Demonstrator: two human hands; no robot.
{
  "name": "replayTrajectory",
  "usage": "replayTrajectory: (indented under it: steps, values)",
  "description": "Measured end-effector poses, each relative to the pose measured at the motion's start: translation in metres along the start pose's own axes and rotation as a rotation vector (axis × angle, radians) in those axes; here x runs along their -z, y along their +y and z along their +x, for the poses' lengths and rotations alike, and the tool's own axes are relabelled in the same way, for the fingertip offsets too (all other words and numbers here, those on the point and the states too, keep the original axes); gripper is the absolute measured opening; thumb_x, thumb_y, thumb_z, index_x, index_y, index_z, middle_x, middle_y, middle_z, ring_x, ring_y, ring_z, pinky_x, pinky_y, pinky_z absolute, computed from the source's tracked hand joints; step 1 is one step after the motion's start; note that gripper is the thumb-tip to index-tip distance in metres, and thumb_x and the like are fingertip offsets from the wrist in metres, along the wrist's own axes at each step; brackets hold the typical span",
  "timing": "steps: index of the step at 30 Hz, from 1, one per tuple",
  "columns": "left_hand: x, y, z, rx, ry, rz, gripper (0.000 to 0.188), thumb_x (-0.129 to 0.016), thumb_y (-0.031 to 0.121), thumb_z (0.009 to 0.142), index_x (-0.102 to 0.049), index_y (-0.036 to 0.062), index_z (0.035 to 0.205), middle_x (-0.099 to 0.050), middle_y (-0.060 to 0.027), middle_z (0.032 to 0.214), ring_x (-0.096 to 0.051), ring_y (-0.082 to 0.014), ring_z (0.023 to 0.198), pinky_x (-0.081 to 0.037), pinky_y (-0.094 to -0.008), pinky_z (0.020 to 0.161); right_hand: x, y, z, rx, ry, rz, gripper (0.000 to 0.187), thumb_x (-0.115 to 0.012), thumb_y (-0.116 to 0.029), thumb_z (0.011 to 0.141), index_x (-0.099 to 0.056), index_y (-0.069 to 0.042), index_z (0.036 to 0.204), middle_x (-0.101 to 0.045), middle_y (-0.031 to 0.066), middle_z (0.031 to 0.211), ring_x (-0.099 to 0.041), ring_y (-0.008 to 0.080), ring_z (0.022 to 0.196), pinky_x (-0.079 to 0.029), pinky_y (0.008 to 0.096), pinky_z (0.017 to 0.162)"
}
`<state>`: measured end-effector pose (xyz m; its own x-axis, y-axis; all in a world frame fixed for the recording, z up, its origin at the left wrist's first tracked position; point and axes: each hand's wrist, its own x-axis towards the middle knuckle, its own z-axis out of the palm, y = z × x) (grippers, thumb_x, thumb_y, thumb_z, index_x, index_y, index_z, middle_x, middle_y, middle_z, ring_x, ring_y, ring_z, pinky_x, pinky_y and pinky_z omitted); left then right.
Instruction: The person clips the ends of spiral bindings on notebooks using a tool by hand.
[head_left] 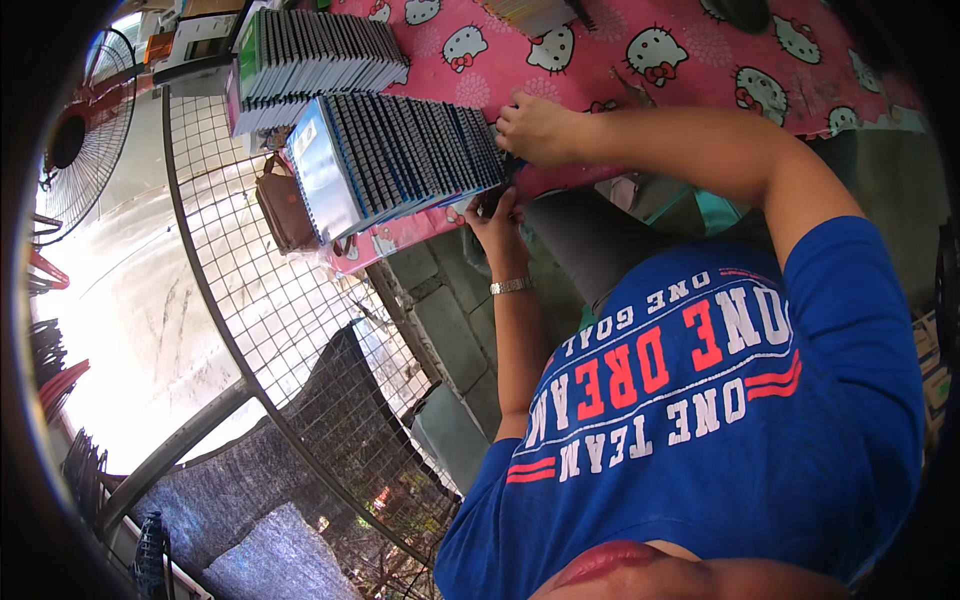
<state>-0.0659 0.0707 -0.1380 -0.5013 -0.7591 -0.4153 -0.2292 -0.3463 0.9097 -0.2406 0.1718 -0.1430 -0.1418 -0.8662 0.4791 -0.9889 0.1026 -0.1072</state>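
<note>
A row of spiral-bound notebooks (400,160) with blue covers lies fanned on a pink tablecloth (620,60) printed with cartoon cat faces. My right hand (535,128) reaches across from the right, its fingers curled over the last notebook at the row's right end. My left hand (495,215), a metal bracelet on its wrist, is just below at the table's edge, closed around a small dark thing I cannot make out. A dark grey sheet (590,240) hangs below the hands, in front of my blue shirt.
A second row of green-edged spiral notebooks (310,60) lies behind the first. A wire mesh panel (270,300) stands left of the table, with a brown bag (285,210) hanging on it. A floor fan (85,130) is at the far left. More stacked items (535,15) sit at the table's back.
</note>
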Motion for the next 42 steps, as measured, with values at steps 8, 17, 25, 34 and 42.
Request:
replayTrajectory:
  steps: [8, 17, 25, 34, 42]
  values:
    - [0.001, -0.011, 0.002, -0.067, 0.053, 0.115, 0.057, -0.075, -0.003, 0.073, -0.039, 0.0052, 0.117, -0.059, -0.0074, 0.083, -0.056, -0.0143, 0.056, -0.044, -0.0245, 0.048, 0.009, -0.002, -0.001, -0.121, -0.318, 0.043, 0.017, -0.058, -0.019, 0.077, -0.069, -0.007, 0.081, -0.068, 0.0075, 0.081, -0.066, 0.0226, 0.084, -0.048, 0.0363, 0.079]
    - [0.012, -0.034, 0.016, -0.291, 0.101, 0.223, 0.053, -0.071, -0.006, 0.075, -0.038, 0.0045, 0.115, -0.058, -0.0086, 0.084, -0.054, -0.0133, 0.058, -0.044, -0.0253, 0.048, 0.029, -0.017, 0.016, -0.125, -0.570, 0.152, 0.019, -0.055, -0.020, 0.081, -0.069, -0.009, 0.089, -0.067, 0.0057, 0.083, -0.064, 0.0245, 0.085, -0.046, 0.0361, 0.081]
    - [0.010, -0.043, 0.023, -0.381, 0.089, 0.249, 0.051, -0.071, -0.006, 0.074, -0.038, 0.0035, 0.112, -0.059, -0.0101, 0.089, -0.056, -0.0149, 0.065, -0.048, -0.0276, 0.055, 0.006, -0.031, 0.009, -0.074, -0.176, -0.331, 0.021, -0.055, -0.021, 0.085, -0.070, -0.008, 0.087, -0.068, 0.0066, 0.086, -0.062, 0.0247, 0.086, -0.045, 0.0378, 0.089]
    - [0.003, -0.027, 0.004, -0.493, 0.211, 0.520, 0.039, -0.072, 0.003, 0.078, -0.047, 0.0025, 0.106, -0.059, -0.0065, 0.091, -0.060, -0.0177, 0.079, -0.051, -0.0313, 0.069, 0.024, -0.024, 0.017, -0.247, -0.633, 0.141, 0.020, -0.061, -0.023, 0.080, -0.075, -0.010, 0.086, -0.072, 0.0104, 0.096, -0.070, 0.0251, 0.094, -0.055, 0.0393, 0.067]
    - [0.124, -0.084, 0.013, 0.091, 0.099, -0.687, 0.017, -0.064, -0.002, 0.082, -0.057, 0.0081, 0.093, -0.061, -0.0057, 0.084, -0.060, -0.0189, 0.077, -0.048, -0.0306, 0.069, 0.016, 0.000, -0.058, -0.149, -0.115, 0.104, 0.050, -0.079, -0.028, 0.064, -0.056, -0.010, 0.105, -0.058, 0.0077, 0.099, -0.056, 0.0261, 0.100, -0.043, 0.0381, 0.089]
